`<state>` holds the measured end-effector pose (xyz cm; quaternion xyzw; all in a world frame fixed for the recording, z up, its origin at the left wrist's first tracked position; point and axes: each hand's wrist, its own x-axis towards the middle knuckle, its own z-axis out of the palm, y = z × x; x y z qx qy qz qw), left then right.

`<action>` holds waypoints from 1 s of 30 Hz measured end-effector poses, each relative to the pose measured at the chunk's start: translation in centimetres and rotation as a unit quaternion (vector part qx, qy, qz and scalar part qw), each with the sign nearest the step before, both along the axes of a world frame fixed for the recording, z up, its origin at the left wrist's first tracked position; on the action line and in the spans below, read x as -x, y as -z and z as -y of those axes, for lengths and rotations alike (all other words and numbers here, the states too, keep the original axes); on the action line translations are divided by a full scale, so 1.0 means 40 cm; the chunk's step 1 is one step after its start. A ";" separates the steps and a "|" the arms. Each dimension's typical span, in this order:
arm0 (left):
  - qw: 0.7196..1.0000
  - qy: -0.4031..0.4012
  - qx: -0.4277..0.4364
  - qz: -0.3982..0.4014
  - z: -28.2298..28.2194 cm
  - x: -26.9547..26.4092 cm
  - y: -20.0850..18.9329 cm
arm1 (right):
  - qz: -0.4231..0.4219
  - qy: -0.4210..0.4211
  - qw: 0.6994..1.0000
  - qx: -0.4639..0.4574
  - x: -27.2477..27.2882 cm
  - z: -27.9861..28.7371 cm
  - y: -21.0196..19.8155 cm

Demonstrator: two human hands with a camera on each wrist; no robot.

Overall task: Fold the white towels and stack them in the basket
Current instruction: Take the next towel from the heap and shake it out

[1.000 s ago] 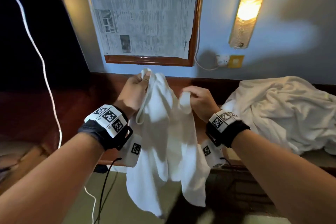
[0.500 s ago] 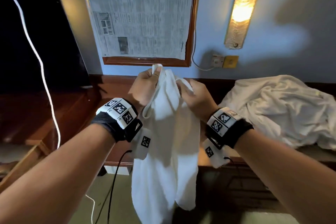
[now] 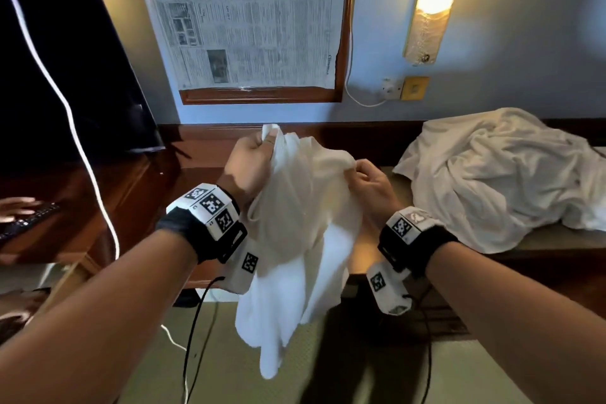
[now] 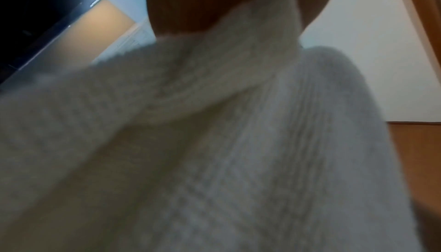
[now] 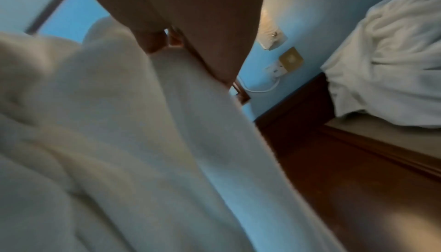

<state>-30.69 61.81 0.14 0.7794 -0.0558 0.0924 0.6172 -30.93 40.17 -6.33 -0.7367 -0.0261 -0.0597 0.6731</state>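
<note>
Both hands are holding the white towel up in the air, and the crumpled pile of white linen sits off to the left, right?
Not quite. In the head view the pile of white linen sits to the right. Both the left hand and right hand do hold the white towel up.

I see my bare forearms, a black strap behind each hand [image 3: 251, 164] carrying white blocks with black square-patterned tags, a thin black cable trailing below each.

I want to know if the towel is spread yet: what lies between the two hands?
In the head view only bunched white towel spans the short gap between the left hand and the right hand; each pinches its top edge.
</note>
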 end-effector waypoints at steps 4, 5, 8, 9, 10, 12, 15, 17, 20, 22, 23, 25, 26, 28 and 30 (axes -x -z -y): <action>0.997 0.038 0.060 -0.029 -0.005 0.007 0.027 | 0.052 -0.094 0.990 0.096 -0.008 -0.068 -0.119; 0.995 0.056 0.075 -0.038 -0.001 0.011 0.026 | 0.061 -0.104 0.983 0.142 -0.010 -0.074 -0.143; 0.984 0.128 0.109 -0.067 0.023 0.021 0.020 | 0.113 -0.094 0.957 0.251 -0.015 -0.077 -0.190; 0.981 0.149 0.106 -0.070 0.035 0.022 0.019 | 0.140 -0.081 0.947 0.278 -0.016 -0.078 -0.196; 0.980 0.162 0.099 -0.067 0.045 0.021 0.018 | 0.162 -0.070 0.939 0.296 -0.016 -0.079 -0.198; 0.982 0.167 0.072 -0.051 0.056 0.012 0.011 | 0.172 -0.057 0.938 0.295 -0.015 -0.074 -0.187; 0.989 0.148 0.023 -0.020 0.059 0.000 -0.006 | 0.163 -0.042 0.949 0.265 -0.010 -0.049 -0.148; 0.992 0.129 0.005 0.003 0.061 -0.007 -0.008 | 0.161 -0.034 0.946 0.278 0.002 -0.021 -0.104; 0.996 0.087 0.004 0.023 0.055 -0.021 -0.006 | 0.142 -0.056 0.915 0.372 0.017 0.027 0.007; 0.997 0.066 0.008 0.029 0.047 -0.030 -0.009 | 0.076 -0.081 0.896 0.430 0.019 0.069 0.100; 0.998 0.059 0.014 0.030 0.041 -0.037 -0.009 | 0.025 -0.083 0.885 0.458 0.016 0.095 0.141; 0.998 0.047 0.024 0.030 0.033 -0.044 -0.007 | -0.058 -0.055 0.885 0.459 0.012 0.142 0.188; 0.998 0.043 0.028 0.028 0.031 -0.045 -0.005 | -0.072 -0.031 0.898 0.434 0.007 0.158 0.193; 0.998 0.045 0.040 0.018 0.030 -0.045 0.006 | -0.046 0.031 0.929 0.366 -0.015 0.165 0.168; 0.997 0.059 0.054 0.002 0.041 -0.038 0.016 | 0.020 0.082 0.947 0.310 -0.051 0.146 0.103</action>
